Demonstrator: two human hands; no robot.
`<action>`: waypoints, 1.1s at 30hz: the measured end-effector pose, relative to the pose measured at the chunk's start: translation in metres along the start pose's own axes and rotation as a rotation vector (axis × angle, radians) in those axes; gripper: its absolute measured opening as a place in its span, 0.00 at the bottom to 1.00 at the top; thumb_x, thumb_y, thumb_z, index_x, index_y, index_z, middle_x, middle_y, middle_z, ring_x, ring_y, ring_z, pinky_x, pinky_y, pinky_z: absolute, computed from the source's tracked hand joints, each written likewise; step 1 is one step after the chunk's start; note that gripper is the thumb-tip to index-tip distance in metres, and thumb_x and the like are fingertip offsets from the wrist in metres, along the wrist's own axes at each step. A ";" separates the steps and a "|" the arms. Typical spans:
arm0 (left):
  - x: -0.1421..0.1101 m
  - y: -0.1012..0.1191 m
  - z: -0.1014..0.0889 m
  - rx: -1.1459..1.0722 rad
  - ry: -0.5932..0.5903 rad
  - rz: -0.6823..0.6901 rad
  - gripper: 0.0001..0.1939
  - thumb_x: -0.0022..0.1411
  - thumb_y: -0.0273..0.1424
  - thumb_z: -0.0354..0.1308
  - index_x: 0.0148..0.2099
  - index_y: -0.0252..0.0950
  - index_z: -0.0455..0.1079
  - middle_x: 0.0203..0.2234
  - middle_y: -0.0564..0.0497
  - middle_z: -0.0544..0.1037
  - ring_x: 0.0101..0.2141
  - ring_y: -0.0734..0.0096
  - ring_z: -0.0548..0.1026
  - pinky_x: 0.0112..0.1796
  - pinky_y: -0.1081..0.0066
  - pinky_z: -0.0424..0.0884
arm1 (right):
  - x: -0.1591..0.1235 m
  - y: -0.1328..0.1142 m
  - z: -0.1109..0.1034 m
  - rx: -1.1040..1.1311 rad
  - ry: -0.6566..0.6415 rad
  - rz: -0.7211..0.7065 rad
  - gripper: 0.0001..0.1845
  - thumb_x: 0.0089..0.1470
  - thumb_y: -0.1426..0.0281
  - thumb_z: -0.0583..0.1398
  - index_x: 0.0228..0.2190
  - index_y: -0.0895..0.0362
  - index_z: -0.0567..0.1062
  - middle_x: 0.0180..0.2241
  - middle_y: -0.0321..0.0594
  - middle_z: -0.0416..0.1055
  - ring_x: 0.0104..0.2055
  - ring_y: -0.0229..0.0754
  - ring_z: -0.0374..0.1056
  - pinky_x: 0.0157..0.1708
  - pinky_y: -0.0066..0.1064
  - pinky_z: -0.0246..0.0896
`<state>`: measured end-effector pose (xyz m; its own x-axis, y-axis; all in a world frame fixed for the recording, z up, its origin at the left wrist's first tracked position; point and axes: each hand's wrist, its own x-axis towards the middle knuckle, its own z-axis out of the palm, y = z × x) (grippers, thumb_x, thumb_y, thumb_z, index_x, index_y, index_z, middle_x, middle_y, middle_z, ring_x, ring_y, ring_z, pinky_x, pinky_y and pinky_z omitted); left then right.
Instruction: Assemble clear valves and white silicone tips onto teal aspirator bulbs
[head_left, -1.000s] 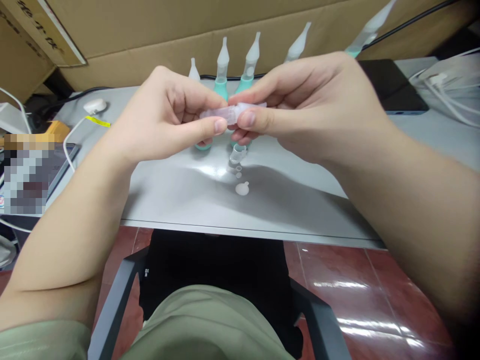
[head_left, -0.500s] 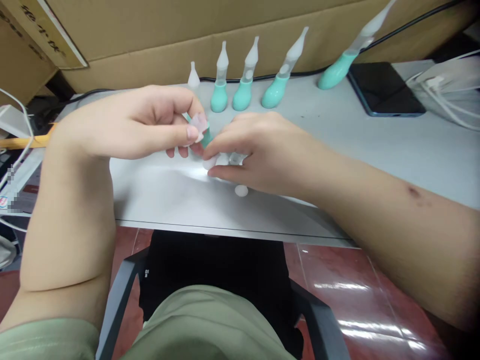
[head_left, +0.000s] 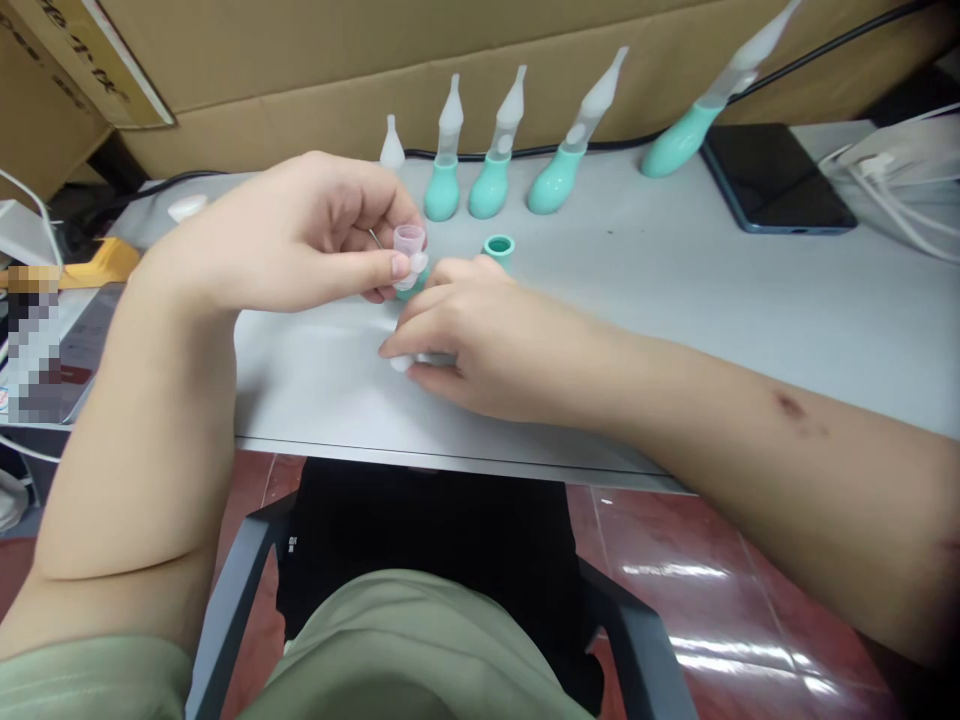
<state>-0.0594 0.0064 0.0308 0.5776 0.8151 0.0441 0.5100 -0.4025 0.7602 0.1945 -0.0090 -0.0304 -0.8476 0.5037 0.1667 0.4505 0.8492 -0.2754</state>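
Brown cardboard (head_left: 300,90) rose behind the grey counter (head_left: 315,395), and a dark chair seat (head_left: 450,520) showed below the near edge. Over the counter, my left hand (head_left: 330,235) was closed on a clear plastic piece (head_left: 409,240), pinched between thumb and fingers with its round mouth facing up. A teal part (head_left: 411,288) showed just behind those fingers. My right hand (head_left: 480,335) was low over the counter, thumb and fingers curved around small pale parts; a white piece (head_left: 402,363) showed at the fingertips, but I could not tell whether I had it gripped. Just beyond that hand was an open teal bulb (head_left: 499,248), its mouth up. Farther back were a white nozzle (head_left: 391,148) and four teal bulbs (head_left: 490,188) with clear necks and white tips, the rightmost near a dark phone (head_left: 780,180).
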 end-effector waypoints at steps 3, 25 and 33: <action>0.003 -0.004 0.006 -0.044 0.064 0.077 0.10 0.74 0.34 0.81 0.53 0.46 0.87 0.41 0.52 0.93 0.42 0.59 0.91 0.49 0.55 0.89 | 0.002 -0.003 -0.001 -0.028 -0.056 0.027 0.13 0.72 0.76 0.68 0.40 0.50 0.93 0.46 0.45 0.91 0.62 0.68 0.77 0.61 0.58 0.69; 0.005 -0.002 0.021 -0.290 0.212 0.111 0.21 0.70 0.40 0.93 0.47 0.35 0.86 0.39 0.47 0.92 0.43 0.57 0.92 0.56 0.51 0.87 | 0.000 0.041 0.002 0.465 0.865 -0.059 0.11 0.67 0.82 0.77 0.37 0.53 0.91 0.37 0.35 0.90 0.36 0.38 0.83 0.36 0.31 0.77; 0.005 -0.008 0.026 -0.235 0.266 0.186 0.26 0.68 0.50 0.93 0.47 0.33 0.91 0.38 0.46 0.93 0.41 0.60 0.90 0.53 0.55 0.87 | 0.006 0.037 0.006 0.822 0.854 -0.049 0.17 0.63 0.87 0.73 0.34 0.52 0.94 0.35 0.23 0.90 0.36 0.30 0.87 0.38 0.20 0.80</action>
<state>-0.0441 0.0030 0.0084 0.4454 0.8291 0.3381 0.2348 -0.4725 0.8495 0.2043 0.0241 -0.0456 -0.2575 0.6806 0.6859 -0.1565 0.6711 -0.7247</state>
